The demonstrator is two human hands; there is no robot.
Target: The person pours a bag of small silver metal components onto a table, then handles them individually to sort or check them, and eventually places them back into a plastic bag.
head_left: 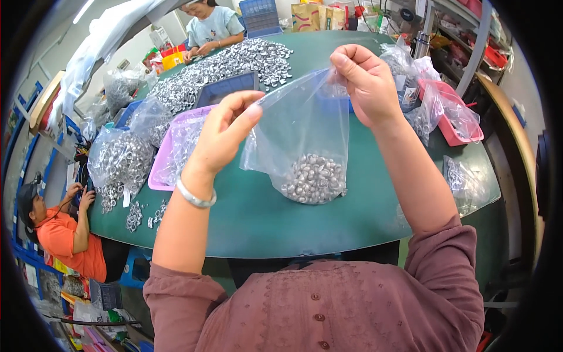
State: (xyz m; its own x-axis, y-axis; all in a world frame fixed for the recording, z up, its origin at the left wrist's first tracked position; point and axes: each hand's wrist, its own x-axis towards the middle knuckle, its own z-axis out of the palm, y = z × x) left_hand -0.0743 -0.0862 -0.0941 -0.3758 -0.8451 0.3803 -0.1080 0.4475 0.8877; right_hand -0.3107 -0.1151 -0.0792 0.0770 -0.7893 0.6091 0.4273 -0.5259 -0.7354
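Note:
A clear plastic bag (299,132) hangs between my hands over the green table, its bottom bulging with small round silvery metal parts (315,178). With thumb and fingers, my left hand (229,126) pinches the bag's upper left corner; a pale bangle circles that wrist. Higher and to the right, my right hand (368,82) grips the opposite upper corner, fingers curled and closed. The bag's top edge is stretched between the two. Its lower end seems to rest on the tabletop.
On the green table (234,220) lie a big heap of metal parts (229,64), a dark tray (226,89), a pink basket (161,167) and bags of rings (126,155) at left. A pink bin (451,120) stands right. Two other people are at the far side and left.

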